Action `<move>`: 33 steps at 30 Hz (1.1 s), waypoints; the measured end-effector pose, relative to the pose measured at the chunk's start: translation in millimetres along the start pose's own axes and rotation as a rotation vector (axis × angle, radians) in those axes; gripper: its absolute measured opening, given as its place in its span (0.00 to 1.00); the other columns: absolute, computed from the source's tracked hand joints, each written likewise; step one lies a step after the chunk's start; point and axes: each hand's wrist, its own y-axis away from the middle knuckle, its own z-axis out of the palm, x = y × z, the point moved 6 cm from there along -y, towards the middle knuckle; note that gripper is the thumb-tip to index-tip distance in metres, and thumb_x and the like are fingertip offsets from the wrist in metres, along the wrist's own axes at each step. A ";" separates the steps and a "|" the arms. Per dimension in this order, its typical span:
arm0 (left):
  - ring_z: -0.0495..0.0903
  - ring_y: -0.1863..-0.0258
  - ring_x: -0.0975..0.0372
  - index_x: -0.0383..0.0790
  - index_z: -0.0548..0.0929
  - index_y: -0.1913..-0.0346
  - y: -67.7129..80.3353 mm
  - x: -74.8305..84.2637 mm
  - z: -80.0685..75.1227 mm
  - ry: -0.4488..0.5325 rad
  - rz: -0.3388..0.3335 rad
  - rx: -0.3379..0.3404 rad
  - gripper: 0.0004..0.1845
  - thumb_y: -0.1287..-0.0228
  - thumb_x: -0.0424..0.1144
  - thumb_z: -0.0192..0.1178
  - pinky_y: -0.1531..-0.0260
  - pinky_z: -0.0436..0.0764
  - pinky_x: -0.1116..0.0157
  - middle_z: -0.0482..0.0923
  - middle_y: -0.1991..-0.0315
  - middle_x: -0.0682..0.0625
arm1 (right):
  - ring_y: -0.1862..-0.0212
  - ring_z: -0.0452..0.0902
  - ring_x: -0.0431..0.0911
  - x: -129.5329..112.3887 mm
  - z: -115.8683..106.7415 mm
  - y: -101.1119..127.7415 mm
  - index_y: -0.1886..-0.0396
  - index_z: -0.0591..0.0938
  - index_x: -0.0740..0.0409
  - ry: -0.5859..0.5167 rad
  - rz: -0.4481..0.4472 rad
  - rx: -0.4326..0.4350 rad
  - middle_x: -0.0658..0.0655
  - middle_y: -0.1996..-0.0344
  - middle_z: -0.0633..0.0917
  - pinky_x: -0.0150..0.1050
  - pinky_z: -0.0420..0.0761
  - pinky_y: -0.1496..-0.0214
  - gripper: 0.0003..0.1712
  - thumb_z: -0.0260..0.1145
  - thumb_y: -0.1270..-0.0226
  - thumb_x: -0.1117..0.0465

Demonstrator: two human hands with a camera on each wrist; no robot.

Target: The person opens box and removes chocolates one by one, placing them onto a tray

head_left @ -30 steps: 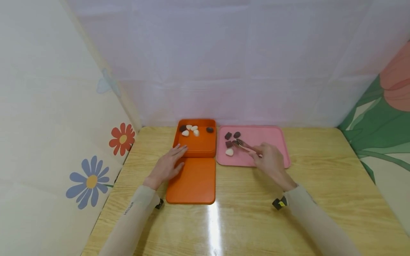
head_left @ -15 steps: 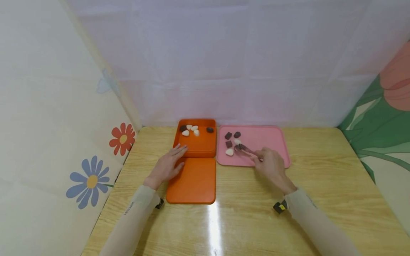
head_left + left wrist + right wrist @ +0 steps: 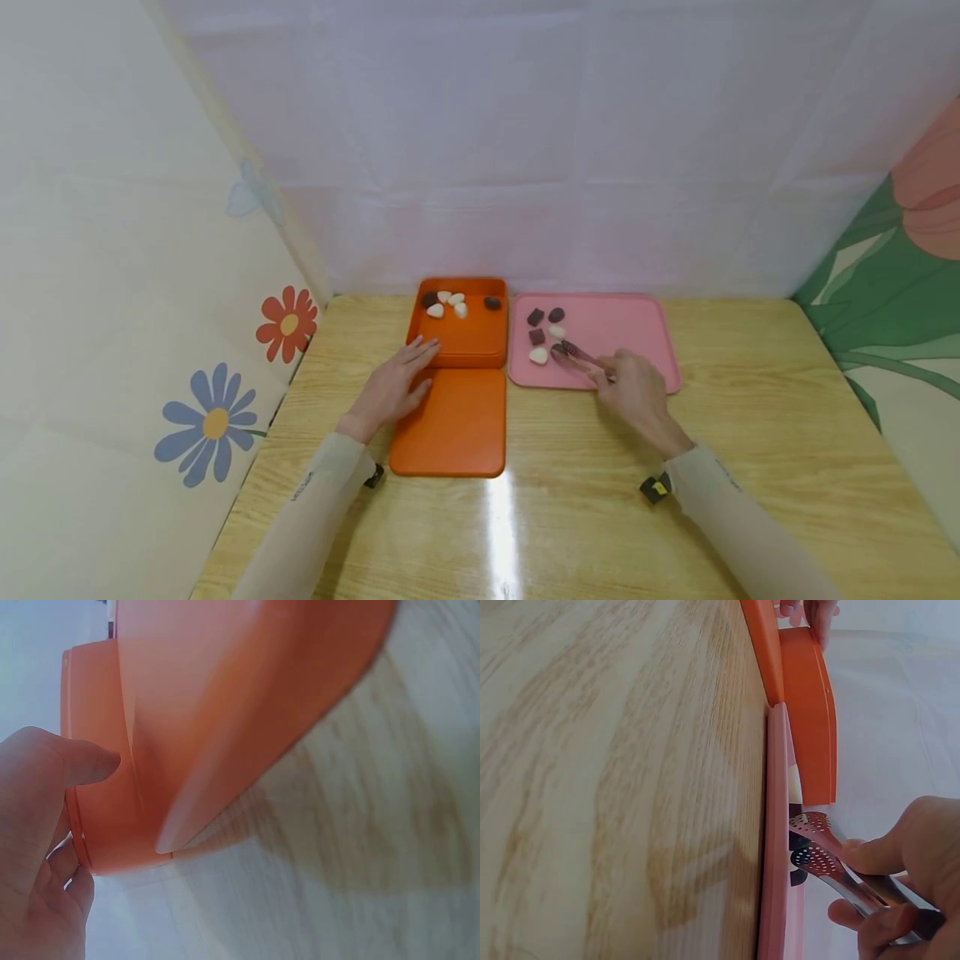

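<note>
At the frame's centre the box [image 3: 461,333] sits on the desk [image 3: 570,492], its lid [image 3: 453,425] just below it and the tray [image 3: 615,329] touching its right side. Candies lie in the box's upper part and the tray's left part.

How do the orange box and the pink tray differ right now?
The orange box has raised walls; the pink tray is shallow and wider. The box holds mostly white pieces plus two dark ones; the tray holds mostly dark pieces plus two white. The left hand rests open against the box; the right hand works tongs over the tray. Both sit side by side at the far edge of the wooden table.
</note>
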 end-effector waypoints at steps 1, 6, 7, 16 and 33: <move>0.62 0.17 0.45 0.38 0.69 0.19 0.1 -0.1 0.2 -0.001 0.000 0.000 0.36 0.26 0.35 0.68 0.22 0.68 0.43 0.68 0.19 0.44 | 0.73 0.77 0.47 0.2 -0.2 0.4 0.51 0.94 0.58 0.000 0.000 0.001 0.55 0.71 0.86 0.38 0.74 0.75 0.14 0.76 0.33 0.58; 0.63 0.18 0.45 0.38 0.69 0.19 0.1 -0.1 0.0 -0.008 0.003 0.004 0.36 0.27 0.35 0.69 0.23 0.69 0.43 0.68 0.19 0.44 | 0.72 0.77 0.47 1.4 -1.1 1.5 0.50 0.93 0.59 0.004 -0.002 -0.005 0.55 0.71 0.85 0.38 0.74 0.75 0.15 0.75 0.32 0.57; 0.63 0.18 0.45 0.38 0.69 0.19 0.1 -0.1 0.0 -0.009 0.003 0.003 0.36 0.27 0.35 0.69 0.23 0.69 0.43 0.68 0.19 0.44 | 0.72 0.77 0.47 1.2 -1.5 1.8 0.50 0.93 0.59 0.003 -0.001 -0.006 0.55 0.71 0.85 0.38 0.74 0.75 0.15 0.75 0.31 0.57; 0.63 0.18 0.46 0.38 0.70 0.19 0.6 -0.3 0.1 -0.012 0.003 0.005 0.36 0.26 0.35 0.69 0.24 0.70 0.43 0.68 0.19 0.44 | 0.70 0.80 0.48 -3.2 -7.4 1.4 0.49 0.93 0.60 -0.015 -0.007 0.020 0.57 0.68 0.87 0.38 0.76 0.74 0.15 0.74 0.31 0.57; 0.64 0.18 0.45 0.38 0.70 0.20 0.0 1.4 -0.7 -0.013 0.008 0.002 0.36 0.27 0.35 0.69 0.23 0.70 0.43 0.69 0.20 0.44 | 0.73 0.77 0.47 -28.8 -11.7 -14.1 0.50 0.93 0.59 -0.066 -0.037 0.024 0.55 0.72 0.84 0.40 0.77 0.75 0.17 0.78 0.32 0.54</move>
